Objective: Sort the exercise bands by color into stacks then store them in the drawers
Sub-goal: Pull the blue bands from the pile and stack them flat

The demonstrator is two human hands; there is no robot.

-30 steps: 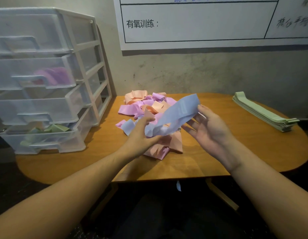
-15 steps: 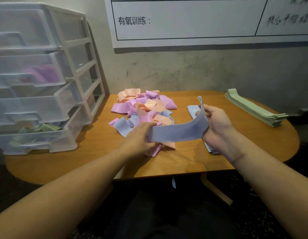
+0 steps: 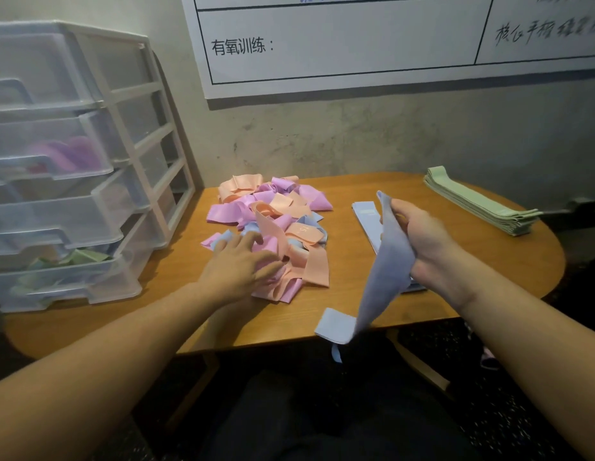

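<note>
My right hand [image 3: 422, 241] pinches a blue band [image 3: 386, 261] that hangs long-axis down, top end up by my thumb, bottom end folded on the table [image 3: 356, 284] edge. Behind it lies the blue stack [image 3: 366, 217], half hidden by my hand. My left hand [image 3: 243, 264] rests flat, fingers spread, on the pile [image 3: 276, 227]. Farther right, the green stack [image 3: 476, 201]; far left, drawers [image 3: 66, 168], contents blurred.

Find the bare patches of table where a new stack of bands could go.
Bare wood lies between the drawers and the pile, and between the blue stack and the green stack. The middle is crowded.
</note>
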